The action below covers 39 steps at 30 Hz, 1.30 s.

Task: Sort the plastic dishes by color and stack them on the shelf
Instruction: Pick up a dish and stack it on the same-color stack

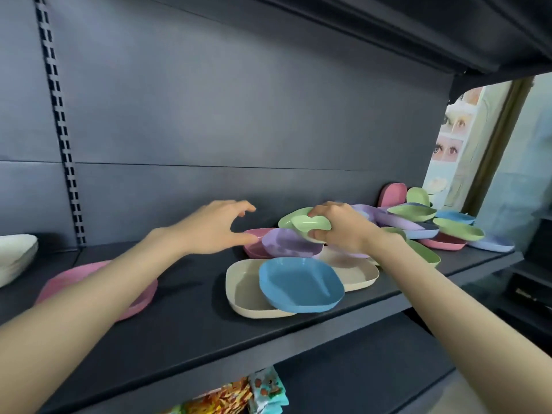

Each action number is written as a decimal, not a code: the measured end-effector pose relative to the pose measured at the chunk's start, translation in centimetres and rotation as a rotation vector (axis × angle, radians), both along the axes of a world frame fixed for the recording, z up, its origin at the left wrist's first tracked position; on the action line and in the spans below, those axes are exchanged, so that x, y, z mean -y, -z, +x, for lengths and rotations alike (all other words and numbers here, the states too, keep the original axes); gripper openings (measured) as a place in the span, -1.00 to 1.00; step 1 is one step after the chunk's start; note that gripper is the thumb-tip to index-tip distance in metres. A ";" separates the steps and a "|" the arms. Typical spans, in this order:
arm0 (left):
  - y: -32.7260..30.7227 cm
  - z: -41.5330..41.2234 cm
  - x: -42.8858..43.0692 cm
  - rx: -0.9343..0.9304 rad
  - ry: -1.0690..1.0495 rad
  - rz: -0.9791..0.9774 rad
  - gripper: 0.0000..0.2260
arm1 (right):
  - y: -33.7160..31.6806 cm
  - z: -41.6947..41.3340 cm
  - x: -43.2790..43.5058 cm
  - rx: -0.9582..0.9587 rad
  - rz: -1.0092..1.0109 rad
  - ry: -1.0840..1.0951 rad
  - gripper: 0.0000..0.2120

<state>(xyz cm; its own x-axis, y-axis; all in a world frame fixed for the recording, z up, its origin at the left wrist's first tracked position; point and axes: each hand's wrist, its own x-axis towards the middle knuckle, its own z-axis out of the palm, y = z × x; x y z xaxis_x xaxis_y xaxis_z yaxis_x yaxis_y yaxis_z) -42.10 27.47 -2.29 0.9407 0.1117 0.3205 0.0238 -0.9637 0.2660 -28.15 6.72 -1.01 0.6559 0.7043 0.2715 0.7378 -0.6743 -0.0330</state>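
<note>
Dishes of coloured plastic lie jumbled on the dark grey shelf board (185, 318); the right hand (346, 231) grips a small light-green plastic dish (310, 224) at the top of the near heap, fingers curled over its far rim and thumb pressed under its near rim; that dish sits tilted above a rounded purple plastic dish (286, 243); the left hand (215, 225) hovers just left of the heap, fingers loosely curved and slightly spread, holding nothing, its thumb tip near a pink plastic dish (254, 243); nearer the shelf edge a blue rounded-square plastic dish (298, 285) rests on a larger beige plastic dish (245, 294); to the left, partly hidden by the left forearm, lies a low stack of pink plates (71, 276); a stack of cream dishes (15, 258) stands at the far left; at the right end a loose pile of green, blue, purple and pink dishes (448, 228) overlaps; bright snack packets (239, 395) show on the level below.
</note>
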 end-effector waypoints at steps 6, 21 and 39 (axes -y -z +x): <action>2.5 -0.6 5.4 0.087 -0.130 -0.208 -0.50 | 1.3 2.3 3.0 -0.031 0.021 -0.214 -0.61; 6.6 -3.9 11.9 0.093 -0.286 -0.358 -0.54 | 6.2 2.4 7.0 -0.332 0.284 -0.461 -0.60; 6.4 -8.2 13.0 0.460 -0.366 -0.651 -0.29 | 7.1 -3.0 4.1 -0.581 0.715 -0.599 -0.82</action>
